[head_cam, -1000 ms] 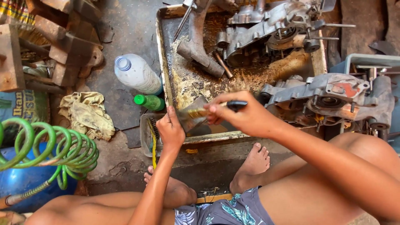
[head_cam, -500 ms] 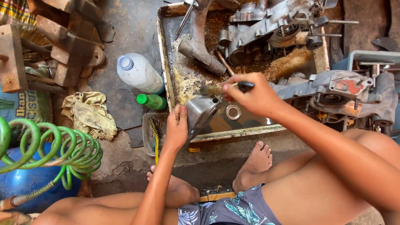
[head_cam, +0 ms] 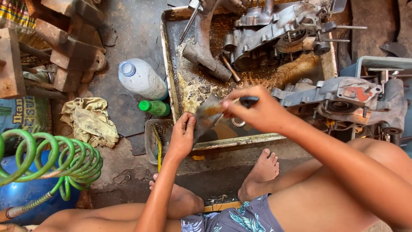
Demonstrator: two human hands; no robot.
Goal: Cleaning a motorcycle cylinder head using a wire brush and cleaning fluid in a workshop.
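While gripped, brush (head_cam: 235, 103) handle rightward, level.

Brush hand swings back over the metal cover in our workshop tray

We have drawn our right hand (head_cam: 257, 112) and its brush (head_cam: 234, 103) leftward from the tray's (head_cam: 168, 64) middle, while our left hand (head_cam: 182, 135) has tilted the grey metal cover (head_cam: 206, 118) up on edge

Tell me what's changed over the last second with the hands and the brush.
The right hand swept the brush up the metal plate and back down. The left hand stayed gripping the plate's lower edge. Tray, bottles and engine case stayed put.
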